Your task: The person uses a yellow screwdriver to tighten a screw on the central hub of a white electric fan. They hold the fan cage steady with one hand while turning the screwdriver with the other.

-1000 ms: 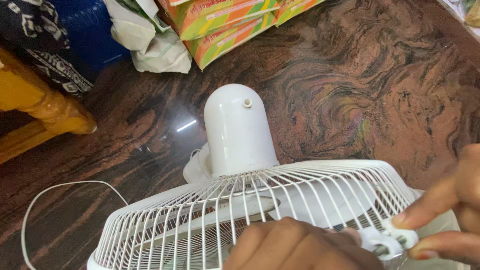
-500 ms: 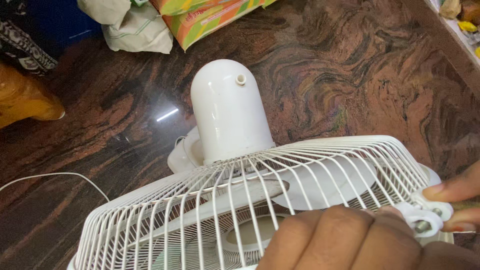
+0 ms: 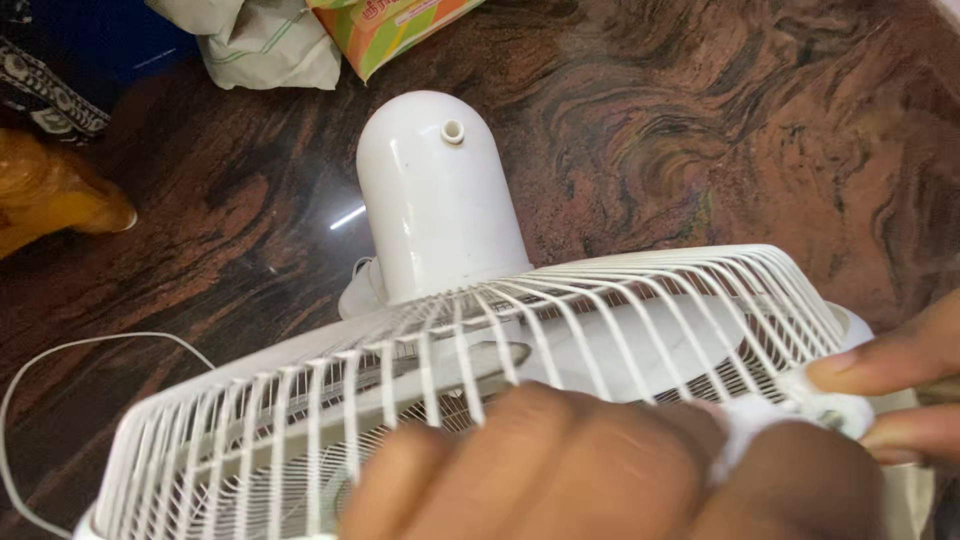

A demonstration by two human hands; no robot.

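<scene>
A white fan [image 3: 480, 350] lies tilted on the marbled brown floor [image 3: 700, 130], its wire guard [image 3: 560, 330] facing up and its rounded motor housing [image 3: 440, 200] rising behind the guard. The step in hand looks like work on a small white clip [image 3: 825, 405] at the guard's right rim. The right hand [image 3: 900, 390] comes in from the right of the fan, and its fingers [image 3: 860, 365] are nearly closed, pinching that clip from above and below. The left hand [image 3: 600, 470] lies over the near side of the guard, its fingers [image 3: 420, 490] curled down against the wires, apparently steadying the fan; what they grip underneath, if anything, I cannot tell. The next move would seem to call for a firm, careful pinch on the clip while the guard is kept from shifting. Counted: 1 fan, 1 clip in view, 2 hands, 1 thin white cord [image 3: 60, 360] looping left of the fan. Beyond the motor housing lie 1 crumpled pale cloth [image 3: 260, 45] and 1 orange and green box [image 3: 400, 25], with 1 yellow wooden leg [image 3: 60, 200] far left of the fan.
</scene>
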